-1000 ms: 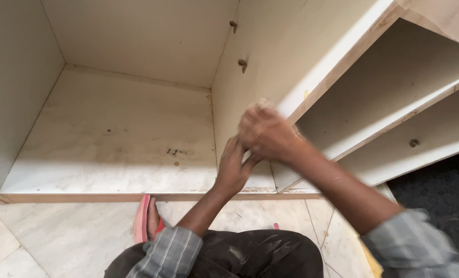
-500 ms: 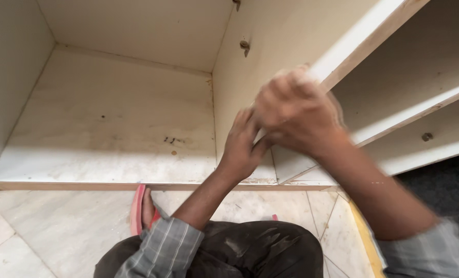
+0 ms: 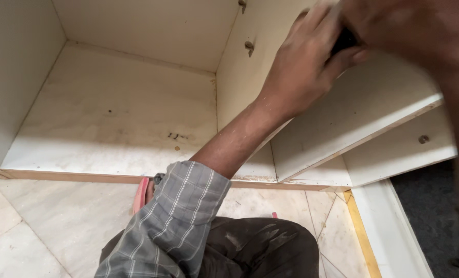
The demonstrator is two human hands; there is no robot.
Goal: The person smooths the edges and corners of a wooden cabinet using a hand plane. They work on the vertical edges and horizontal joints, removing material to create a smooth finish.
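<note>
- As both hands have risen closer to the camera, the left hand [image 3: 306, 67] now curls around a small dark object [image 3: 344, 40].
- The right hand [image 3: 414, 31] looms over it, blurred; its grip cannot be told.
- Beneath slants the loose white laminated shelf board [image 3: 353, 123], inside the pale wooden cabinet [image 3: 116, 113].

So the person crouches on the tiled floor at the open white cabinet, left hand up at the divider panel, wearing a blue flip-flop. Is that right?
Not quite: the flip-flop is pink-red, not blue, as the head view shows by the cabinet's front edge. The rest holds: the left hand is raised at the divider panel of the white cabinet, above the tiled floor.
</note>
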